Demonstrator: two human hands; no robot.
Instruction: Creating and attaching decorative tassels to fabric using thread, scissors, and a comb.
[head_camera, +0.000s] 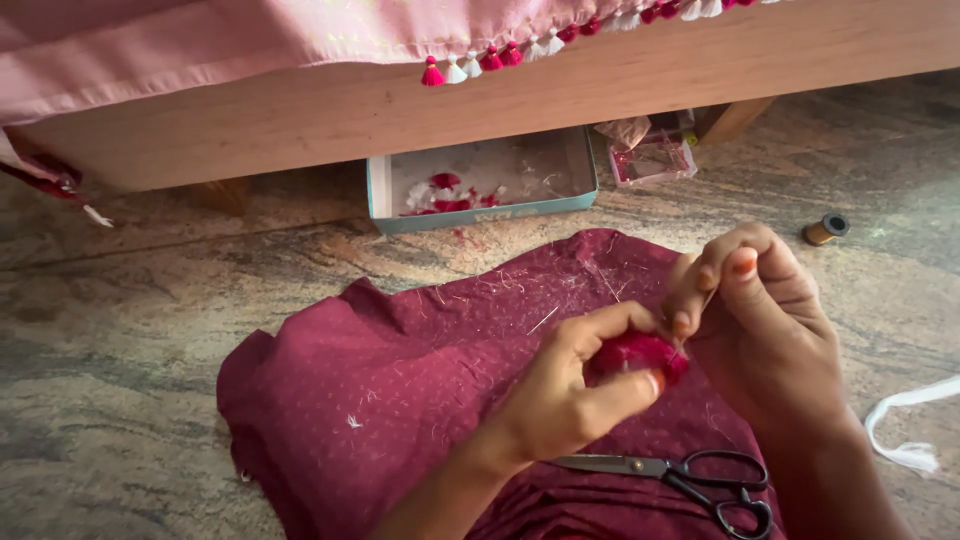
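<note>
The left hand pinches a fluffy red tassel just above the maroon cloth. The right hand, fingers closed together beside the tassel, seems to pull a thin thread taut, though it blurs. Winding it tight and even would likely bind the tuft best. Black-handled scissors lie on the cloth; a blue box sits beyond it.

Head view, looking down (close), floorward

Mottled stone floor beneath a low wooden bed frame.
</note>
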